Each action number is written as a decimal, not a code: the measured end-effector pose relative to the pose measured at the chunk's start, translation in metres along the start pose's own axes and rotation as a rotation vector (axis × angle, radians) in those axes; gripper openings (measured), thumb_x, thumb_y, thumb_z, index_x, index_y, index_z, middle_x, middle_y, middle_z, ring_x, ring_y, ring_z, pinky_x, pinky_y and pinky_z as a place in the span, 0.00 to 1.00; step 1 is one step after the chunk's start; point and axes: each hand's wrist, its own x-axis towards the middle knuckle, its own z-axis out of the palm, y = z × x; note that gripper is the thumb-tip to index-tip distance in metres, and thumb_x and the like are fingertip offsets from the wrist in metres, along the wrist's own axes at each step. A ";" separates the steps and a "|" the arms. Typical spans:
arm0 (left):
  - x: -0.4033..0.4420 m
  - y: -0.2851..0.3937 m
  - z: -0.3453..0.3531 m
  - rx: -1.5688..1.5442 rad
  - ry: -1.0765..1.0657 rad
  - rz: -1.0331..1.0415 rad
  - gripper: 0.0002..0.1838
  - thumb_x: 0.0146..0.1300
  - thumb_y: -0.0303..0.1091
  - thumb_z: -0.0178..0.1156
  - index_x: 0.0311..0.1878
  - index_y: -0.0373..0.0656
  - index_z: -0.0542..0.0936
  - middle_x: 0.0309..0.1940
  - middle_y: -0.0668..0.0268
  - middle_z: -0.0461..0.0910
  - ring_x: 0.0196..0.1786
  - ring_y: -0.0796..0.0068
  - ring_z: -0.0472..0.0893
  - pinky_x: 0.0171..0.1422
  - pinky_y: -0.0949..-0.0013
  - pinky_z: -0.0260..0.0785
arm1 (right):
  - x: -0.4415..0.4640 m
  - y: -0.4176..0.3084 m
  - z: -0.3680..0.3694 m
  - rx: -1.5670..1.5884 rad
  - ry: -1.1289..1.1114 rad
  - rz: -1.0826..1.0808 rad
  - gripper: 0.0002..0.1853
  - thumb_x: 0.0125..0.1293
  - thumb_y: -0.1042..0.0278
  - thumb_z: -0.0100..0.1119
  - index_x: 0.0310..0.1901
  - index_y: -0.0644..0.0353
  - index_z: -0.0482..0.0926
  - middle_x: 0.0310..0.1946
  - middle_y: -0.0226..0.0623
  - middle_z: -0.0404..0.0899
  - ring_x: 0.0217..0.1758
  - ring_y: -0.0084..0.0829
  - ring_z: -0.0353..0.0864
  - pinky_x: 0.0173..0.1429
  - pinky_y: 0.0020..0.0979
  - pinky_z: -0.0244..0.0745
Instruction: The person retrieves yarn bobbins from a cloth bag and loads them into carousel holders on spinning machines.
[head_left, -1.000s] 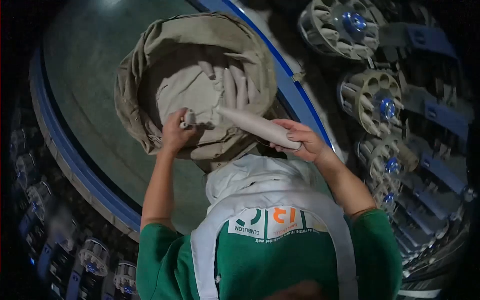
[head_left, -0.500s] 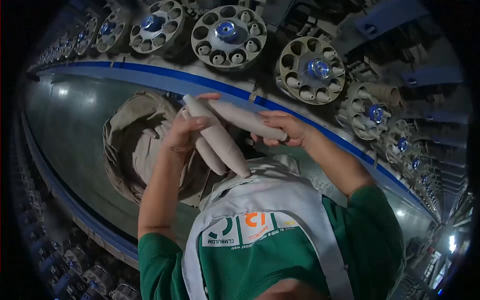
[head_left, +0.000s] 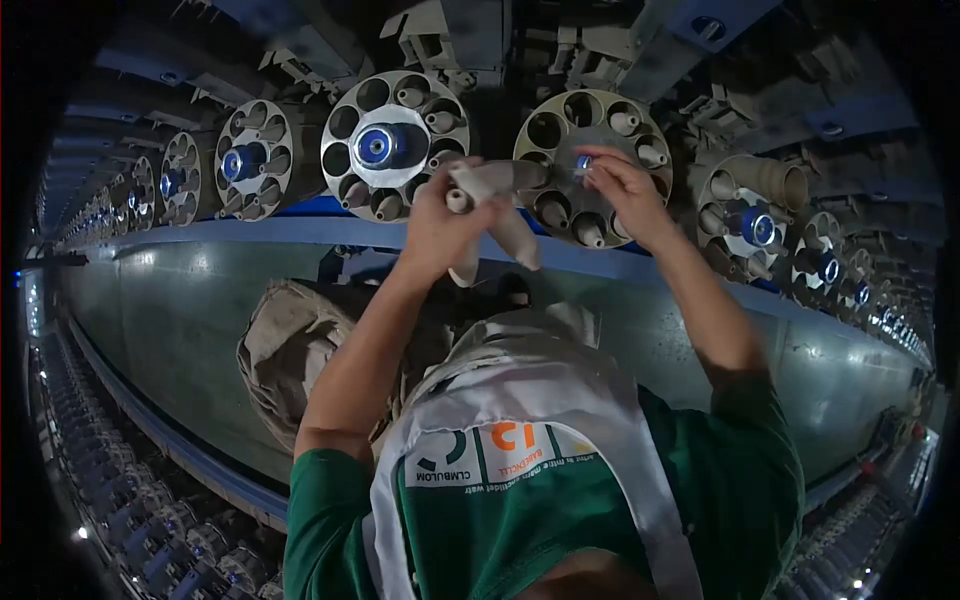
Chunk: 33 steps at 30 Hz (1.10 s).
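Observation:
My left hand is closed around yarn bobbins, pale wound cones with narrow tips. Two of them point down out of the grip, and another lies level, its far end by the left rim of a round bobbin magazine. My right hand is in front of that magazine, beside its blue hub. Its thumb and fingers are drawn together in a pinch; what is between them, if anything, is too small to make out. Several bobbins stand in the magazine's round pockets.
More round magazines line the machine on both sides, with bobbins in some pockets. A blue rail runs below them. A large cloth sack stands on the green floor at my left. Another machine row runs behind me.
Both hands have moved up to the magazine with the bobbins. My right hand has let go of the bobbin it held and is now at the hub. The view has turned towards the machine.

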 end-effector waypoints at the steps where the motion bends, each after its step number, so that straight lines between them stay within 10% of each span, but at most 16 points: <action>1: 0.007 0.006 0.007 0.004 -0.008 -0.003 0.30 0.48 0.36 0.67 0.55 0.34 0.71 0.39 0.60 0.79 0.41 0.75 0.78 0.48 0.72 0.71 | 0.007 0.002 0.010 0.181 0.014 0.144 0.09 0.68 0.67 0.52 0.32 0.63 0.74 0.30 0.30 0.73 0.28 0.17 0.66 0.39 0.25 0.68; 5: 0.022 0.009 0.007 0.092 -0.255 -0.228 0.27 0.51 0.32 0.66 0.56 0.37 0.71 0.39 0.60 0.78 0.43 0.72 0.78 0.49 0.68 0.71 | 0.009 -0.009 0.007 0.920 0.192 0.416 0.07 0.67 0.68 0.53 0.33 0.62 0.75 0.31 0.34 0.74 0.28 0.20 0.68 0.41 0.29 0.69; 6: 0.024 0.008 0.001 -0.018 -0.271 -0.247 0.26 0.51 0.33 0.65 0.54 0.37 0.73 0.39 0.61 0.79 0.42 0.72 0.78 0.48 0.67 0.72 | 0.007 0.004 -0.011 1.135 -0.047 0.276 0.08 0.67 0.65 0.52 0.36 0.60 0.75 0.32 0.36 0.74 0.28 0.23 0.69 0.42 0.27 0.68; 9: 0.025 0.007 -0.020 -0.209 -0.256 -0.342 0.23 0.52 0.36 0.65 0.51 0.38 0.75 0.38 0.62 0.79 0.40 0.72 0.79 0.46 0.68 0.72 | 0.000 0.004 -0.019 0.964 -0.195 0.279 0.10 0.67 0.62 0.51 0.37 0.60 0.74 0.32 0.35 0.74 0.28 0.21 0.69 0.41 0.27 0.66; 13: 0.027 0.009 -0.040 -0.392 -0.122 -0.422 0.21 0.56 0.43 0.65 0.46 0.38 0.76 0.36 0.63 0.79 0.39 0.71 0.78 0.43 0.67 0.71 | -0.036 -0.040 0.109 -0.122 0.069 0.313 0.16 0.66 0.55 0.54 0.39 0.62 0.74 0.28 0.29 0.71 0.27 0.15 0.66 0.29 0.22 0.61; 16: 0.042 0.003 -0.071 -0.412 0.003 -0.510 0.19 0.59 0.45 0.61 0.45 0.39 0.75 0.37 0.62 0.77 0.40 0.68 0.77 0.43 0.64 0.71 | -0.049 -0.042 0.120 0.317 -0.309 0.637 0.17 0.65 0.53 0.55 0.40 0.61 0.74 0.25 0.25 0.70 0.25 0.14 0.66 0.26 0.19 0.58; 21: 0.045 0.004 -0.092 -0.642 0.190 -0.524 0.22 0.66 0.50 0.51 0.52 0.41 0.67 0.39 0.60 0.72 0.38 0.64 0.75 0.42 0.60 0.73 | -0.076 -0.048 0.046 0.505 0.308 0.502 0.10 0.68 0.63 0.52 0.31 0.59 0.71 0.15 0.19 0.57 0.16 0.13 0.52 0.20 0.19 0.46; 33: 0.072 0.000 -0.010 -0.726 0.099 -0.426 0.17 0.66 0.47 0.53 0.41 0.40 0.67 0.29 0.62 0.69 0.28 0.71 0.71 0.35 0.65 0.72 | -0.012 -0.044 0.021 0.490 0.566 0.269 0.10 0.69 0.59 0.50 0.37 0.57 0.72 0.23 0.26 0.66 0.25 0.17 0.61 0.30 0.22 0.54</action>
